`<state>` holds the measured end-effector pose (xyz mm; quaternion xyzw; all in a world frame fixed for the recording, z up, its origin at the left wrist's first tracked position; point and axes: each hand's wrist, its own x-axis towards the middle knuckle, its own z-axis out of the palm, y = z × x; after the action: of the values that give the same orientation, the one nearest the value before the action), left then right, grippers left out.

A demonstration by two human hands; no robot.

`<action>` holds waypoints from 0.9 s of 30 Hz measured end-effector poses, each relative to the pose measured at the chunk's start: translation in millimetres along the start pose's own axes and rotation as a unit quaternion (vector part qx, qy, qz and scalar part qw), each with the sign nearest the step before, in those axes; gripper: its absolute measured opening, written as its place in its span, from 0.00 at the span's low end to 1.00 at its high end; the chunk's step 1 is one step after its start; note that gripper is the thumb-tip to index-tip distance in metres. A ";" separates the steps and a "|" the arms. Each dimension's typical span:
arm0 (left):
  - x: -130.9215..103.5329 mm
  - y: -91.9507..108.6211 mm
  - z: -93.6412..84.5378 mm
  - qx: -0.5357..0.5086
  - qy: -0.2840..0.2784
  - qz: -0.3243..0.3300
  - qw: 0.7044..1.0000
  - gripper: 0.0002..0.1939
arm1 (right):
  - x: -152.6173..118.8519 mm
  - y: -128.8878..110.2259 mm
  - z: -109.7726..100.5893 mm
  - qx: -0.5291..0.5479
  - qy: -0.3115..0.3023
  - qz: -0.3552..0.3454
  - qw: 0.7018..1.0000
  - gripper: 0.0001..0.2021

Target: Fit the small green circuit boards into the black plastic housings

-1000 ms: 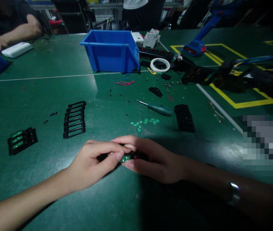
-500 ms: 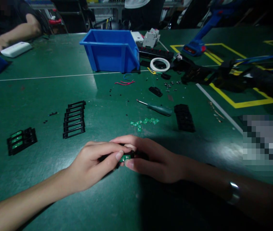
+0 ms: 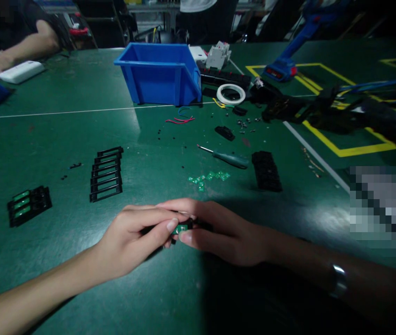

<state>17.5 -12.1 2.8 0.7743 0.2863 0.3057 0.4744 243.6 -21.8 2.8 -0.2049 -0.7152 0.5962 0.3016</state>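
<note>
My left hand (image 3: 138,239) and my right hand (image 3: 218,232) meet near the front of the green table, both closed on a small black part with a green circuit board (image 3: 181,228). Both thumbs press on the board from the near side; fingers hide most of the black part. Just beyond my hands lie several small green boards (image 3: 210,176). A screwdriver (image 3: 231,159) with a green handle rests behind them. Black frames (image 3: 106,174) are stacked to the left, and black parts holding green boards (image 3: 23,204) lie farther left. Another black stack (image 3: 266,171) is at the right.
A blue bin (image 3: 159,79) stands at the back, beside a white tape ring (image 3: 231,94) and small screws (image 3: 244,123). A blue power tool (image 3: 281,69) and black cabling (image 3: 285,107) occupy the right. A person's arm (image 3: 30,49) rests at the far left.
Both hands keep their grip on the small part, which has tilted slightly between the fingers. The surroundings have shifted slightly left in view.
</note>
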 end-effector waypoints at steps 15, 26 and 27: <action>-1.9 2.1 2.0 -0.038 0.006 -0.026 0.999 0.14 | 1.7 -0.6 1.3 0.016 0.020 -0.001 1.000 0.21; 2.1 6.8 1.6 -0.105 -0.031 -0.057 0.992 0.14 | -2.4 4.0 3.8 0.064 0.048 0.025 0.996 0.21; 2.3 6.9 1.4 -0.115 -0.031 -0.064 0.991 0.14 | -2.2 4.7 4.7 0.064 0.053 0.023 0.996 0.21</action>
<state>21.1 -13.9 9.1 0.7036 0.2834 0.2813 0.5878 241.8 -25.7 -2.7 -0.2331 -0.6538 0.6358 0.3376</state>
